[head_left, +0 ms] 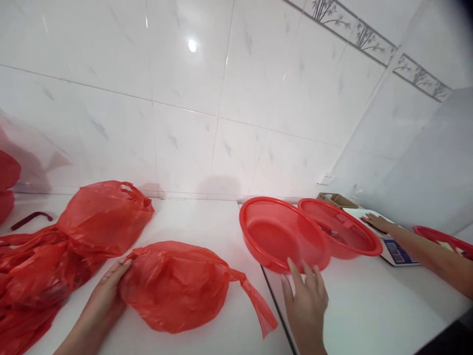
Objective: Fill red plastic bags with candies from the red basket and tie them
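A tied red plastic bag (177, 286), bulging with hidden contents, lies on the white counter (207, 222) in front of me. My left hand (107, 291) rests flat against the bag's left side, fingers stretched out. My right hand (305, 296) is open, fingers spread, its fingertips at the near rim of a red plastic colander (281, 231) that stands tilted against a second red colander (340, 229).
More filled red bags (99, 217) are heaped at the left. Another person's hand (377, 223) and forearm reach from the right onto a white scale (397, 249). A cardboard box (334, 198) sits behind the colanders, and a red rim (443, 237) shows at far right.
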`<state>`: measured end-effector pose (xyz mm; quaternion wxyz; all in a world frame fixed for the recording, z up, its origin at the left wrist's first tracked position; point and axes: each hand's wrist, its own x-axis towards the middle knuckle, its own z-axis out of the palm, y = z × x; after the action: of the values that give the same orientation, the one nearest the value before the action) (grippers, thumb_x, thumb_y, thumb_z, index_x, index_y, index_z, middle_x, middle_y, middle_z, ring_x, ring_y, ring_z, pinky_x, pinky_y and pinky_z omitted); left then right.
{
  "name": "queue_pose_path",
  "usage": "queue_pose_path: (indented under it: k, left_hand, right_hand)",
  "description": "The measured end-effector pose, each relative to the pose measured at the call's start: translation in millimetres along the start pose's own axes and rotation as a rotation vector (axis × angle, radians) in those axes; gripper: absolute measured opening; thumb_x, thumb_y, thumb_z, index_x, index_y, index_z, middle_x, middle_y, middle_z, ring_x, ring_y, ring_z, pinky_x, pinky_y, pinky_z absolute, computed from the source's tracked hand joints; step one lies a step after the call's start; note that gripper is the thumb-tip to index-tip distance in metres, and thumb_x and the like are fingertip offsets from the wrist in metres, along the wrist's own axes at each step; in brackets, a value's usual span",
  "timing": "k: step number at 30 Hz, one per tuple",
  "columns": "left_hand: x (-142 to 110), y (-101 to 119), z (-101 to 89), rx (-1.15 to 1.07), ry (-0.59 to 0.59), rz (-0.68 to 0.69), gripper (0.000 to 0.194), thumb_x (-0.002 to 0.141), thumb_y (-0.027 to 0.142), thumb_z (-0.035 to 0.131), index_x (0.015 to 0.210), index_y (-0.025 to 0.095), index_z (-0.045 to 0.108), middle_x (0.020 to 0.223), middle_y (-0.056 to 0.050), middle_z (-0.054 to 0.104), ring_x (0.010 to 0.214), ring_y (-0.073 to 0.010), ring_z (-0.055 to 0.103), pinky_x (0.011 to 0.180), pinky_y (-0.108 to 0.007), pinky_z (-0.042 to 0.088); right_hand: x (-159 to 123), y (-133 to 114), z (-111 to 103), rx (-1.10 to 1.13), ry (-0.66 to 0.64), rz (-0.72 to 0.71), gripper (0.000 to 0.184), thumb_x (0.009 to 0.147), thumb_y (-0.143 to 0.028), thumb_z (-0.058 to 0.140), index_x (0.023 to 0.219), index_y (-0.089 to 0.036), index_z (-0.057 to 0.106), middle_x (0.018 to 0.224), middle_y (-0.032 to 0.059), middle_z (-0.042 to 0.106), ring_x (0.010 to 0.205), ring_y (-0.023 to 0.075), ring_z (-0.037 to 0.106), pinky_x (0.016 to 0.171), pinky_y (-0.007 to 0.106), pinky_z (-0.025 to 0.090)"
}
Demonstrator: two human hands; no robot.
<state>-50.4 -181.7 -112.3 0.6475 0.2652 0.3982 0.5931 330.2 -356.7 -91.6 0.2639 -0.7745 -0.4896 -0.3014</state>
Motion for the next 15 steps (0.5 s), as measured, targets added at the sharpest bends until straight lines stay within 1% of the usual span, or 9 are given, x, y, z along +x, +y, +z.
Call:
queue_pose_path:
  k: [2,4,7,10,12,15]
  left_hand:
    - [1,1,-0.6,0.000,-0.041,0.008,0.034,0.060,0.027,0.077,0.091,0.025,0.065,0.085,0.001,0.070,0.067,-0.0164,0.064,0.057,-0.022,0.054]
    - [0,2,0.7,-0.003,-0.074,0.006,0.033,0.061,0.026,0.077,0.092,0.024,0.064,0.088,0.000,0.070,0.069,-0.0163,0.064,0.058,-0.021,0.054]
    - [-2,5,3.2,-0.024,-0.074,-0.016,0.030,0.061,0.020,0.075,0.089,0.023,0.064,0.084,0.002,0.069,0.064,-0.0136,0.063,0.056,-0.020,0.054]
    - [-5,6,5.4,-0.050,-0.087,-0.016,0.030,0.064,0.013,0.070,0.092,0.021,0.063,0.081,0.002,0.068,0.060,-0.0120,0.063,0.051,-0.020,0.053]
    - [-9,6,6.8,-0.059,-0.120,-0.004,0.031,0.067,0.011,0.067,0.096,0.021,0.062,0.083,0.001,0.068,0.061,-0.0118,0.063,0.051,-0.020,0.053]
    - [-13,5,8.4,-0.081,-0.162,0.011,0.034,0.069,0.012,0.069,0.100,0.020,0.060,0.090,-0.001,0.067,0.068,-0.0120,0.065,0.057,-0.020,0.054]
  right_hand:
    - [21,-3,11,-0.032,-0.031,-0.051,0.035,0.091,-0.033,0.040,0.118,-0.022,0.060,0.114,0.0149,0.055,0.117,0.0344,0.040,0.089,0.051,0.035]
    - [41,-2,25,-0.034,-0.040,-0.114,0.034,0.092,-0.027,0.038,0.119,-0.023,0.059,0.105,0.0126,0.058,0.107,0.0283,0.046,0.086,0.046,0.035]
    - [69,1,48,-0.054,-0.059,-0.151,0.036,0.092,-0.022,0.036,0.120,-0.023,0.058,0.104,0.0122,0.058,0.098,0.0243,0.049,0.081,0.040,0.037]
    - [89,1,68,-0.093,-0.107,-0.139,0.039,0.090,-0.018,0.036,0.124,-0.019,0.055,0.104,0.0144,0.059,0.098,0.0254,0.048,0.075,0.038,0.038]
    - [95,2,76,-0.107,-0.126,-0.131,0.044,0.088,-0.020,0.038,0.131,-0.017,0.047,0.112,0.0177,0.057,0.106,0.0291,0.046,0.076,0.040,0.040]
    - [94,12,81,-0.087,-0.115,-0.138,0.055,0.087,-0.030,0.040,0.140,-0.016,0.033,0.132,0.0225,0.043,0.119,0.0362,0.038,0.080,0.048,0.041]
